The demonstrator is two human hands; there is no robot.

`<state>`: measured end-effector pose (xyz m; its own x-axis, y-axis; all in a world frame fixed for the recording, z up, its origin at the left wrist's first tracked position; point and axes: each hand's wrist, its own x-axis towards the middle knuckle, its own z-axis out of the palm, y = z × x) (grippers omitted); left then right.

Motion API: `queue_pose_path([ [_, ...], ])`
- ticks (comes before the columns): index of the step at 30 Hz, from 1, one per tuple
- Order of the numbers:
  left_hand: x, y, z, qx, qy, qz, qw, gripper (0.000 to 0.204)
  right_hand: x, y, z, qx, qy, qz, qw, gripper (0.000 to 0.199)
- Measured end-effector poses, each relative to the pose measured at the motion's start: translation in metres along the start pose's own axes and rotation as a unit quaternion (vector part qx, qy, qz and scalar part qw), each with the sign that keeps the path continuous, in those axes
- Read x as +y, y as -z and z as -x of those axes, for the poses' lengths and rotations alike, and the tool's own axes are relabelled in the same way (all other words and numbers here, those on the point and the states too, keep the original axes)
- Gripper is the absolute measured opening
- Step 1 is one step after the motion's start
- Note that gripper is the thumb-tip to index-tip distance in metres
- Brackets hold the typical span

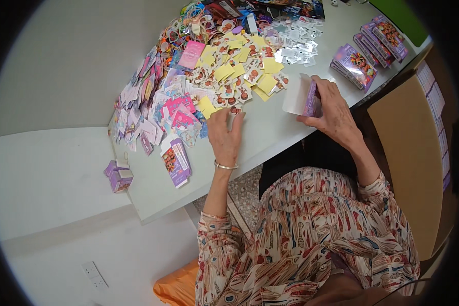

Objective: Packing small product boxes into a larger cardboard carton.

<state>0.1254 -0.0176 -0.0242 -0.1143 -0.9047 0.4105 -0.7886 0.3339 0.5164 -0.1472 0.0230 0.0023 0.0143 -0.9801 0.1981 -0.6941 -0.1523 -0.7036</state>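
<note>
My right hand (pixel 335 108) holds a small purple box (pixel 311 100) with its white flap (pixel 296 95) open, just above the white table (pixel 270 133). My left hand (pixel 225 132) rests flat on the table with fingers together, its tips touching a small sticker card (pixel 234 108) at the edge of a spread of yellow and printed cards (pixel 242 71). A thin bracelet sits on my left wrist.
Pink and purple flat packs (pixel 158 109) lie heaped at the left, and a flattened purple box (pixel 176 162) lies near the table edge. Stacks of purple boxes (pixel 355 65) stand at the right. Coloured hair rings (pixel 191 23) pile at the back. Two small purple boxes (pixel 118 176) sit on a lower ledge.
</note>
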Motion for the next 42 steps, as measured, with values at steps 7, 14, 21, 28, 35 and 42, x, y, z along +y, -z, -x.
queue_pose_path([
  [7,-0.003,-0.006,-0.014,-0.013,-0.087,-0.135,0.987,0.023,-0.015,0.009,-0.001,-0.038,-0.001,0.099,0.994,0.09],
  [14,0.032,0.019,-0.032,0.0,-0.014,0.061,0.998,0.019,-0.01,0.004,0.001,-0.042,0.032,0.15,0.987,0.086],
  [21,0.093,-0.003,-0.034,-0.032,-0.017,0.19,0.981,0.01,-0.012,0.001,0.002,-0.031,0.023,0.11,0.993,0.082],
  [28,0.111,-0.036,-0.078,-0.09,-0.047,0.251,0.963,0.011,0.004,0.03,0.011,-0.002,-0.059,0.062,0.996,0.079],
  [35,0.073,-0.109,-0.128,-0.099,-0.245,0.019,0.964,0.038,0.019,0.037,0.018,0.071,-0.094,0.053,0.992,0.081],
  [42,0.093,-0.137,-0.123,-0.093,-0.221,-0.051,0.969,0.033,0.022,0.04,0.033,0.067,-0.113,0.066,0.989,0.077],
])
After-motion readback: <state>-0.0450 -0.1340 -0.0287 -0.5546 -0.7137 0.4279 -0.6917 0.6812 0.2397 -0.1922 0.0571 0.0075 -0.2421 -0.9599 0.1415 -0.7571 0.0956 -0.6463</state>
